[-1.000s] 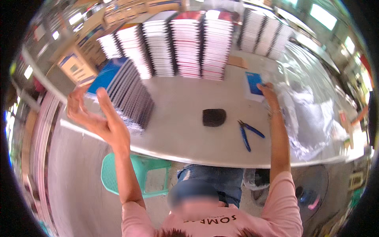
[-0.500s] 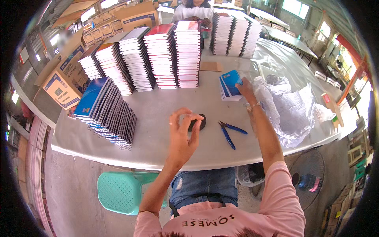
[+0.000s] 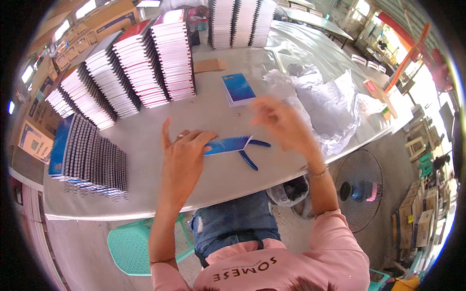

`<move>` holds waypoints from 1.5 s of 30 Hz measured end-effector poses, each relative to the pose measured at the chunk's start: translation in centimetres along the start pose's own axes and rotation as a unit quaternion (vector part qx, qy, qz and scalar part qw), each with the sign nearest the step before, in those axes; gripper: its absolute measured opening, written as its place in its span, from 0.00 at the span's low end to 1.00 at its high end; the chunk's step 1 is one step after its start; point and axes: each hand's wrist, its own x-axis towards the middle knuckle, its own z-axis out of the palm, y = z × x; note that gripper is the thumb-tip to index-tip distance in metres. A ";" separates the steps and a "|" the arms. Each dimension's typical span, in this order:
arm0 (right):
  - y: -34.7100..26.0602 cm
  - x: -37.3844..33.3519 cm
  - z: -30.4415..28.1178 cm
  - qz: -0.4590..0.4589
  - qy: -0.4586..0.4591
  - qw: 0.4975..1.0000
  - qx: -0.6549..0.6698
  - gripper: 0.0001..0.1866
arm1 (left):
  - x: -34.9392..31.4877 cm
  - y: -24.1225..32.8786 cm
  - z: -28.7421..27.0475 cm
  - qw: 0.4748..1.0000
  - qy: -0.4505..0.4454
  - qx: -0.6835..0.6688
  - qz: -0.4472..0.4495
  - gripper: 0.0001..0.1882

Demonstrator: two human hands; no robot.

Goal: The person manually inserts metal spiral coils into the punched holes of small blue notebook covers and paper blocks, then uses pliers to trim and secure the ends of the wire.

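Over the middle part of the table [image 3: 145, 150], a thin blue booklet [image 3: 228, 145] is in the left hand [image 3: 184, 153], with its other end free toward the right. The thumb and fingers of this hand are closed on the left end, with only a small gap between them, while the outermost finger stands raised. The right hand [image 3: 284, 121] is above and to the right of the free end; its fingers are loosely bent and blurred, so I cannot tell if they hold something small. Just under the booklet, the blue handles of the pliers [image 3: 248, 160] stick out, and their head is hidden. In my judgement, the booklet could catch on this tool, or its cover could be bent, if it is pressed down there. Because the grasp is at one end only, the booklet may also turn or slip. Farther away, other blue booklets [image 3: 238, 89] lie near the right hand, and a careless sleeve or wrist could push them out of line.
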 end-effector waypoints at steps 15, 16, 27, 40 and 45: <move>22.4 -6.9 -8.4 0.246 0.085 0.943 -0.205 0.16 | -7.5 -1.3 3.8 0.985 -0.048 0.143 -0.081 0.16; 20.3 -6.2 -7.8 0.249 0.116 0.940 -0.204 0.15 | -7.6 -1.0 3.9 0.984 -0.053 0.144 -0.085 0.16; 8.7 -5.0 -7.8 0.136 0.268 0.950 0.083 0.17 | -7.5 1.5 7.7 0.977 0.081 0.077 -0.184 0.30; 1.6 -4.1 3.9 0.108 -0.055 0.962 0.244 0.18 | -6.6 1.3 9.9 0.963 0.174 0.067 -0.194 0.30; 1.9 -4.6 6.6 0.129 -0.118 0.970 0.170 0.12 | -6.5 1.1 10.3 0.963 0.177 0.040 -0.201 0.28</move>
